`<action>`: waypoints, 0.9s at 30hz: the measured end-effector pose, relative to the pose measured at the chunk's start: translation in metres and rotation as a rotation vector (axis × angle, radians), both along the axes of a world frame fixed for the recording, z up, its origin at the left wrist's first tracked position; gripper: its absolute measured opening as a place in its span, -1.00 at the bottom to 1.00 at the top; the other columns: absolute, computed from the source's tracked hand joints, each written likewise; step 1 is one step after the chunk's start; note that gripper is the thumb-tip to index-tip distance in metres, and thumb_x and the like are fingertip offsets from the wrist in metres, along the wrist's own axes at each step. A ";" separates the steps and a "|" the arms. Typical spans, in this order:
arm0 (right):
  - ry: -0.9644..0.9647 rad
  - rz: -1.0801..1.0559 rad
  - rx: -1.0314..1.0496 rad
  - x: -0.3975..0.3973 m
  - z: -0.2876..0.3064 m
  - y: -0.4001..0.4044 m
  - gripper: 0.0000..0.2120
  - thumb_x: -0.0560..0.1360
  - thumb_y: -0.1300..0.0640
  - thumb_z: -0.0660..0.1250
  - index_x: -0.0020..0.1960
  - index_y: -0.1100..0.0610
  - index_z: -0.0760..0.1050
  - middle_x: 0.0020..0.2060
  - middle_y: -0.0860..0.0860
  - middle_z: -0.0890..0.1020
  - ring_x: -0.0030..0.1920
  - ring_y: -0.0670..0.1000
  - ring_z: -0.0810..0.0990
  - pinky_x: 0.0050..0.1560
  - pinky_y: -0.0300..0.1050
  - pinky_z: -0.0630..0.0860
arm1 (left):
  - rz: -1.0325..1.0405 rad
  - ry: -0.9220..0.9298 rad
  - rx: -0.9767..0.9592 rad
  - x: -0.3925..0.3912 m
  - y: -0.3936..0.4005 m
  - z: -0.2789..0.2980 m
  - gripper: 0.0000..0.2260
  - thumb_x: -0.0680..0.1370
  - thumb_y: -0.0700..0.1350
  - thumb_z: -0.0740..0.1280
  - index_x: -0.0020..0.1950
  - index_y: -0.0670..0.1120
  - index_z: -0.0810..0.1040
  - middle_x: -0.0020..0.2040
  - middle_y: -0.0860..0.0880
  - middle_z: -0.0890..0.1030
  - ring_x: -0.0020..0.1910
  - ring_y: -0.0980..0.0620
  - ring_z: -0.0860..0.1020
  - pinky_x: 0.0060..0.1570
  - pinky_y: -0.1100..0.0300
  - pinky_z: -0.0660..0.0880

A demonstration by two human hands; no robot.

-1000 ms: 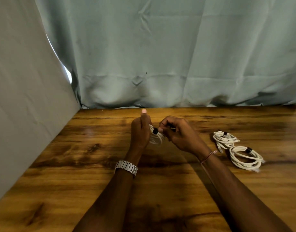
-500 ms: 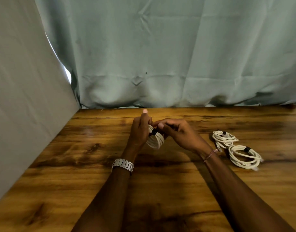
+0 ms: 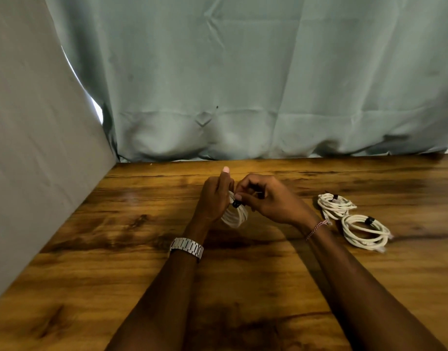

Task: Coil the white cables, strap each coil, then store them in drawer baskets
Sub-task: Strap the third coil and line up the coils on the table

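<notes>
My left hand [image 3: 214, 196] grips a coiled white cable [image 3: 235, 214] just above the wooden table [image 3: 141, 262], thumb pointing up. A black strap [image 3: 236, 204] sits on the top of that coil, and my right hand [image 3: 271, 198] pinches it with thumb and forefinger. To the right lie two more white coils, each bound with a black strap: the far coil [image 3: 335, 205] and the near coil [image 3: 364, 231]. No drawer or basket shows.
A grey-green curtain [image 3: 243, 84] hangs along the table's far edge. A pale grey panel [image 3: 35, 148] walls off the left side. Bare wood stretches in front of my arms and left of my hands.
My right hand's fingers have shifted on the strap at the top of the coil. The coil hangs a little lower from my left hand. The two coils on the table lie still.
</notes>
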State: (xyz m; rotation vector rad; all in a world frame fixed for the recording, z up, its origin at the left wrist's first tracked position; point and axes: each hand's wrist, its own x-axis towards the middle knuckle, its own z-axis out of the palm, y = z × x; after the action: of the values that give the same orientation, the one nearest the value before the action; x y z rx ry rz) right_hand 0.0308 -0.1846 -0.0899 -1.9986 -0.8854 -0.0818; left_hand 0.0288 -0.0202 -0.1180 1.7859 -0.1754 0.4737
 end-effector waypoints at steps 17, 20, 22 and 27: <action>-0.090 0.010 0.184 -0.001 -0.014 0.015 -0.88 0.64 0.22 0.26 -0.07 0.15 0.50 -0.21 0.01 0.60 -0.18 -0.05 0.56 -0.15 0.02 0.54 | -0.047 0.134 0.014 -0.007 0.000 0.011 -0.57 0.71 -0.02 0.12 -0.35 -0.05 0.39 -0.41 -0.07 0.36 -0.38 0.00 0.36 -0.32 0.10 0.30; -0.098 -0.017 0.234 -0.002 -0.015 0.020 -0.89 0.63 0.25 0.27 -0.05 0.16 0.53 -0.20 -0.10 0.60 -0.18 -0.13 0.55 -0.17 -0.12 0.52 | -0.041 0.141 0.008 -0.006 0.000 0.011 -0.58 0.71 -0.02 0.13 -0.36 -0.03 0.38 -0.38 -0.10 0.35 -0.37 -0.02 0.35 -0.33 0.11 0.27; -0.062 -0.015 0.244 -0.002 -0.014 0.021 -0.90 0.63 0.26 0.29 -0.05 0.16 0.54 -0.21 -0.14 0.60 -0.18 -0.16 0.55 -0.15 -0.18 0.52 | -0.032 0.128 -0.016 -0.007 -0.001 0.012 -0.58 0.71 -0.04 0.13 -0.35 -0.04 0.39 -0.38 -0.10 0.34 -0.37 -0.01 0.34 -0.33 0.11 0.26; 0.054 -0.053 0.293 -0.001 -0.011 0.020 -0.94 0.55 0.25 0.42 0.01 0.19 0.59 -0.23 -0.08 0.65 -0.22 -0.14 0.61 -0.17 -0.23 0.54 | 0.062 0.073 -0.068 -0.009 -0.004 0.012 -0.59 0.72 -0.08 0.11 -0.30 -0.15 0.47 -0.37 -0.10 0.39 -0.48 0.18 0.37 -0.38 0.24 0.35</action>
State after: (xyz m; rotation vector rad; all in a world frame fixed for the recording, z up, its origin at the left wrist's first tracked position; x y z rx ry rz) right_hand 0.0296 -0.1645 -0.1011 -1.7421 -0.7398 -0.1771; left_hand 0.0200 -0.0247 -0.1064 1.7430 -0.0518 0.4527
